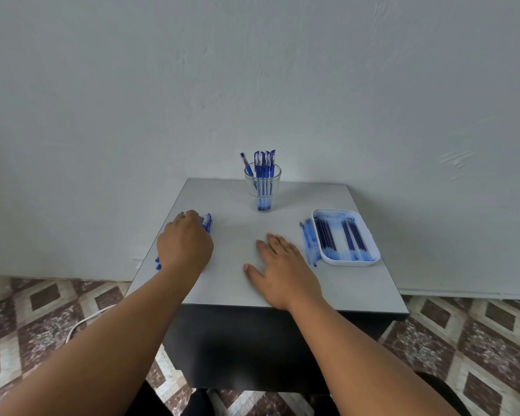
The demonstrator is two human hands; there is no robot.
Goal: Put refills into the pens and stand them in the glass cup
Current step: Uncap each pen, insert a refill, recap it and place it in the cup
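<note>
A pale wall backs a small grey table (231,283). At its far edge the glass cup (263,187) holds several finished pens. A white tray (373,259) of refills sits right. The right hand (285,271) lies flat and empty; the left hand (185,244) curls over loose pens (207,223), seemingly picking one. Next, a refill must be fetched.

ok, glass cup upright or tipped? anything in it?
Upright. The glass cup stands on its base on the table, mouth up, holding several blue pens that rise above its rim.
</note>
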